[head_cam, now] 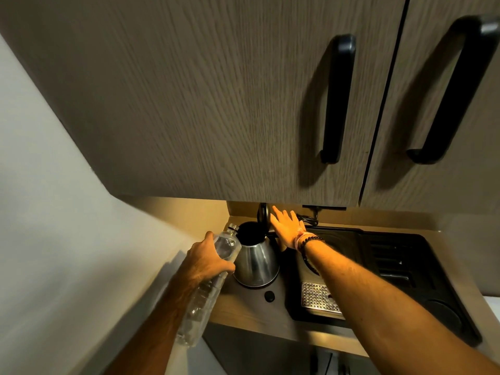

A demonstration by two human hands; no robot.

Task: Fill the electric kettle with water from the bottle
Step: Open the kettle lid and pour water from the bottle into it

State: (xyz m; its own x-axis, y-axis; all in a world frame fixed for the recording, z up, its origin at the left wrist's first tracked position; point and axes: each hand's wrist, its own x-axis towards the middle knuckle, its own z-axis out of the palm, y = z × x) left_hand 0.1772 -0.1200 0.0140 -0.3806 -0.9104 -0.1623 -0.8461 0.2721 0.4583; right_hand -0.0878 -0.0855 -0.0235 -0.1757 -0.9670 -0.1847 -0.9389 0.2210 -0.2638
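A steel electric kettle (257,262) stands on its base at the back left of the wooden counter, its black lid (263,213) tipped up and the mouth open. My left hand (207,257) grips a clear plastic bottle (203,296), tilted so that its uncapped neck rests at the kettle's rim. My right hand (288,226) is spread flat beside the raised lid, just right of the kettle, holding nothing. Beaded bracelets circle the right wrist.
A black tray (392,269) with a perforated metal drip grid (318,297) lies right of the kettle. A small black cap (269,296) sits on the counter (243,312) in front. Wooden cabinets with black handles (338,98) hang low overhead. A white wall is at left.
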